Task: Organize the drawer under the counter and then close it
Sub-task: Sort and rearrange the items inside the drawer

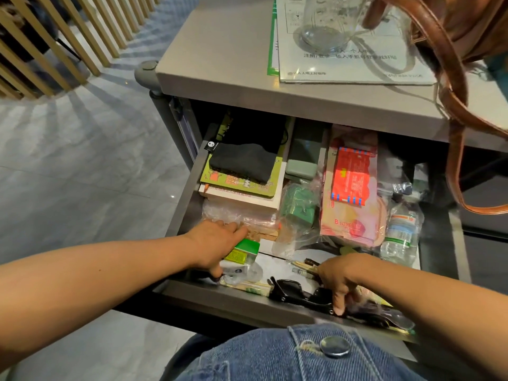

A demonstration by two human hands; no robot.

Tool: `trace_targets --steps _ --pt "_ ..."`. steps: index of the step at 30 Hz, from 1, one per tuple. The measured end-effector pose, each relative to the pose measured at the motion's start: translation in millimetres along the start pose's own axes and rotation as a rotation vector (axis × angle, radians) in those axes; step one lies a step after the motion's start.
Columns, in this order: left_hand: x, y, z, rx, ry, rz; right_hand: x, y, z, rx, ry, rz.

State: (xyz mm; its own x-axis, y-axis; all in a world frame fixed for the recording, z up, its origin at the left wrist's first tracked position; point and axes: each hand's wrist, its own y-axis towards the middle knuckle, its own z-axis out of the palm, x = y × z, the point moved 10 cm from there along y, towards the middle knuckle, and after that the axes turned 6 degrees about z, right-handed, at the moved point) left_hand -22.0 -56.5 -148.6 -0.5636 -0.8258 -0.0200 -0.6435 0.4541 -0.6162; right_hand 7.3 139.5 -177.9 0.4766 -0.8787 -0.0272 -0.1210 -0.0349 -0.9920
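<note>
Two hands in grey metal drawer: left hand grasps small green-capped box, right hand clenches thin brown sticks. Best to group loose bits and keep them below the rim.

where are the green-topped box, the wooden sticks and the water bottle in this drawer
green-topped box (246,246): head view, on its green lid
wooden sticks (302,266): head view, on their exposed shafts
water bottle (401,228): head view, on its label

counts — drawer 1 | water bottle 1 | glass jug 1 | leather bag 1
</note>
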Motion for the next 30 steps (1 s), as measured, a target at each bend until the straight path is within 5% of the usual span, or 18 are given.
trace_targets --steps 4,8,14,25,30 --pt "8 -3 1 -0.002 -0.055 -0.022 16 -15 -29 -0.229 -0.47 0.052" --pt "8 -5 3 -0.002 -0.036 -0.021 88 -23 -51 -0.507 -0.337 -0.303" --pt "6 -9 5 0.002 -0.024 -0.007 111 -6 -28 -0.412 -0.167 -0.552" --pt "3 -8 6 0.011 0.014 0.0 53 -11 -4 -0.417 -0.412 -0.484" --pt "8 -10 6 0.007 0.003 -0.026 83 -17 -40 -0.662 -0.061 -0.506"
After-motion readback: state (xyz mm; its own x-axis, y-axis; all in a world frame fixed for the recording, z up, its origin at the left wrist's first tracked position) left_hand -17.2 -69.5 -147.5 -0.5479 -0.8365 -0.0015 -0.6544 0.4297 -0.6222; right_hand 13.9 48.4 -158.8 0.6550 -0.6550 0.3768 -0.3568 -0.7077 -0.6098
